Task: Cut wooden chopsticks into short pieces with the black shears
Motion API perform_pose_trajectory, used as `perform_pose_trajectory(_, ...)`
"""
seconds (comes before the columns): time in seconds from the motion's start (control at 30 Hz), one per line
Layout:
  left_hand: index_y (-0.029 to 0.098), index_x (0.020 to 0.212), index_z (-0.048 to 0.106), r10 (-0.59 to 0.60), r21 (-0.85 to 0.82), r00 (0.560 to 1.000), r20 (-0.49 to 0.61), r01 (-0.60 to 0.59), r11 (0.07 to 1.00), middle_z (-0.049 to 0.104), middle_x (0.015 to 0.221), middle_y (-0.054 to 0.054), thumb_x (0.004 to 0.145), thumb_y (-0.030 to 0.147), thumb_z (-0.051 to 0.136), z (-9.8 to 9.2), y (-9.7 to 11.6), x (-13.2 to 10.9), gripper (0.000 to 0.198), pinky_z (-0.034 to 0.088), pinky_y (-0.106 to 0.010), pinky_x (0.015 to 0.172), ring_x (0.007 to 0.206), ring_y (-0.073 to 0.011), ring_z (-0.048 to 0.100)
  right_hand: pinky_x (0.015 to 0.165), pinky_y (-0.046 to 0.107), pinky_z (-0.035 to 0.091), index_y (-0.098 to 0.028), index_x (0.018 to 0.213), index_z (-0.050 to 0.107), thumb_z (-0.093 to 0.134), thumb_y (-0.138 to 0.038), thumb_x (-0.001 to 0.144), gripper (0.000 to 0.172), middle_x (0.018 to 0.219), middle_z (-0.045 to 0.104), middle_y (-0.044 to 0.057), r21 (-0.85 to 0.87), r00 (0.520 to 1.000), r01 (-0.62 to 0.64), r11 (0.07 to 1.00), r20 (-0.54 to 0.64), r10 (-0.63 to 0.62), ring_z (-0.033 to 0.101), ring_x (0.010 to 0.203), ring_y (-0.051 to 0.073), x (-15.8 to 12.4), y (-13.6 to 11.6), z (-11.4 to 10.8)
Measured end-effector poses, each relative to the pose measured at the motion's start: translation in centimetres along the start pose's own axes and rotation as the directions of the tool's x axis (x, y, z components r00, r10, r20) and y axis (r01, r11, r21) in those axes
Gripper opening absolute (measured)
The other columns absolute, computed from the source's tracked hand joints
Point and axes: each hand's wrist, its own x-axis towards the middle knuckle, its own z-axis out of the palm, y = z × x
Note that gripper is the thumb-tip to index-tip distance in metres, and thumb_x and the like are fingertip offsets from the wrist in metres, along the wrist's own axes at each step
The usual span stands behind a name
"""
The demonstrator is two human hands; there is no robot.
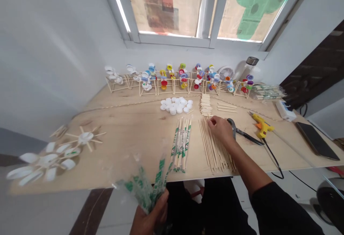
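Holding (left hand (pixel 153 210)): lay at 6 o'clock from the pile of white caps (pixel 176 104), with 12 o'clock toward the window (pixel 212 16); its fingers were closed around a bunch of green-printed clear wrappers (pixel 143 188), blurred toward the top.
Reaching (right hand (pixel 221 129)): lay at 4 o'clock from the caps, above the loose sticks (pixel 215 156), fingertips at their upper ends; whether it gripped a stick could not be told.
Loose sticks: lay side by side between 4 and 5 o'clock, partly covered by the right hand and forearm.
Wrapped sticks (pixel 181 145): lay at 6 o'clock in green-printed sleeves, between the left hand's bunch and the loose sticks.
Short sticks (pixel 205 105): were stacked crosswise at 3 o'clock, just beyond the right fingertips; a few longer pieces (pixel 227 107) lay farther out on the same bearing.
Scissors (pixel 244 134): lay at 4 o'clock, just beside the right hand.
Yellow glue gun (pixel 263 125): lay between 3 and 4 o'clock, past the scissors; the phone (pixel 317 140) lay farther out, near the table edge.
Wheels: a white-petalled wheel (pixel 48 160) and a bare-spoked wheel (pixel 86 137) lay at 8 o'clock, the petalled one farther out.
Stick frames (pixel 172 86): stood in a row from 10 through 12 to 2 o'clock, carrying coloured and white caps.
White fan (pixel 225 74): stood at 2 o'clock, behind the row; a bottle (pixel 247 70) stood near it.
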Motion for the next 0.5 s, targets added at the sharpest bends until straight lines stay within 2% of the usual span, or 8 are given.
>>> perform_pose_trajectory(0.13,0.019,0.060,0.046,-0.017,-0.033,1.000,-0.008,0.017,0.999,0.025,0.042,0.012,0.045,0.042,0.081,0.4,0.4,0.1,0.044,0.024,-0.015,0.031,0.034,-0.0029,0.026,0.064,0.027,0.032,-0.018,0.083,0.061,0.046,-0.028,0.082,0.018,0.091,0.065,0.009,-0.191,0.998,0.066,0.979,0.016,-0.064,0.058,0.082,0.020,-1.1,-1.3,-0.1)
perform_pose_trajectory(0.33,0.020,0.058,0.043,0.000,-0.044,1.000,0.015,0.001,0.999,0.025,0.042,0.011,0.048,0.042,0.080,0.7,1.0,0.1,0.044,0.025,-0.017,0.031,0.033,-0.0039,0.027,0.070,0.029,0.033,-0.020,0.081,0.063,0.045,-0.030,0.083,0.020,0.086,0.068,0.006,-0.298,0.955,0.264,0.917,0.213,-0.206,0.059,0.081,0.020,-2.8,-4.8,1.8)
perform_pose_trajectory(0.5,0.019,0.054,0.040,0.029,-0.045,0.998,0.048,-0.026,0.999,0.023,0.042,0.011,0.050,0.041,0.079,0.4,1.0,0.0,0.045,0.024,-0.017,0.033,0.034,-0.0035,0.025,0.081,0.038,0.029,-0.014,0.087,0.062,0.047,-0.036,0.081,0.027,0.092,0.067,0.014,-0.363,0.939,0.305,0.880,0.270,-0.214,0.057,0.092,0.027,-3.1,-6.3,3.4)
